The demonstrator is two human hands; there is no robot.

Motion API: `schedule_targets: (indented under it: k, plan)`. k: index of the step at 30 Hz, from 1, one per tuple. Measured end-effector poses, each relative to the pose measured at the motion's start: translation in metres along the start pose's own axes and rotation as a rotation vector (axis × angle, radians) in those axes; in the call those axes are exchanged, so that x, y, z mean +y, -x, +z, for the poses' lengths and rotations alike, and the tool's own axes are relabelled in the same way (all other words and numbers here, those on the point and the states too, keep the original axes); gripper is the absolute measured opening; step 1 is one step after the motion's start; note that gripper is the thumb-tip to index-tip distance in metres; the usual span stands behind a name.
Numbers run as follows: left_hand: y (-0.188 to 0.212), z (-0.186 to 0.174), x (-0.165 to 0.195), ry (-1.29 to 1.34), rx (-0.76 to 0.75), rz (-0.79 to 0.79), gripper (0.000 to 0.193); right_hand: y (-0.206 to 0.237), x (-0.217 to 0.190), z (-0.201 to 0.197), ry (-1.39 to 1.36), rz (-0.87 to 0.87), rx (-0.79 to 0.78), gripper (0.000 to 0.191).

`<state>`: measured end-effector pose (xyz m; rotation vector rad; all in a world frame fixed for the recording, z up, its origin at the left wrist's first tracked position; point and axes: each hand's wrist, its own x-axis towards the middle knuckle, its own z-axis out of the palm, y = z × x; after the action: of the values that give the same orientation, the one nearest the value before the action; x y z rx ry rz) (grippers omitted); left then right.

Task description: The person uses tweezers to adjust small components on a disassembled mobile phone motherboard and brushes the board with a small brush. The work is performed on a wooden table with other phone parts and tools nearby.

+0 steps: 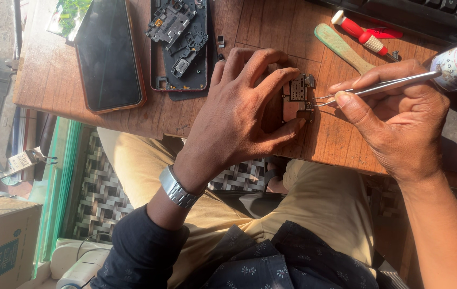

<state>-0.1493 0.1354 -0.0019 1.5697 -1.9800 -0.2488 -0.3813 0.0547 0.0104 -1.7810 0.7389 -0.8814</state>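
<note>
A small circuit board [299, 96], dark and irregular in outline with metal-shielded parts on its face, is seen lying flat on the worn wooden worktop [52, 75], near its near edge. It is pinned under the curled fingertips of the left hand [239, 115], while the right hand [399, 118], just to its right, is closed on slim steel tweezers [378, 86] whose tips touch the board's right edge. Further left, a dark glass phone screen [108, 53] and an opened phone back [180, 45] are laid flat.
</note>
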Motion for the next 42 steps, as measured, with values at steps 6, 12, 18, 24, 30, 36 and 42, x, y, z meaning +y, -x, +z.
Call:
schedule_targets:
  k: [6, 12, 18, 24, 30, 36, 42]
  plan:
    - [0.0005, -0.0032, 0.0016, -0.005, 0.007, 0.007, 0.071, 0.0018, 0.0011, -0.0009, -0.014, -0.009, 0.004, 0.021]
    - [0.0016, -0.0047, 0.0019, -0.007, 0.006, 0.009, 0.070, 0.0043, 0.0023, -0.0006, 0.022, -0.009, -0.025, 0.019]
    - [0.0012, -0.0024, 0.0014, -0.010, 0.003, 0.005, 0.071, 0.0019, 0.0008, 0.0016, -0.054, 0.010, -0.009, 0.021]
    - [0.0015, -0.0008, 0.0022, -0.015, 0.008, 0.006, 0.070, 0.0019, -0.0015, 0.0022, -0.038, 0.011, -0.006, 0.021]
    - [0.0022, -0.0006, 0.0031, -0.003, 0.008, 0.004, 0.070, 0.0019, -0.0005, 0.0009, 0.007, 0.002, -0.008, 0.020]
    - [0.0023, -0.0013, 0.0033, -0.012, 0.010, 0.008, 0.071, 0.0030, -0.0005, 0.0014, 0.005, -0.016, -0.018, 0.021]
    - [0.0031, -0.0026, 0.0035, -0.014, 0.001, 0.003, 0.071, 0.0035, -0.0014, 0.0031, -0.023, 0.013, -0.006, 0.021]
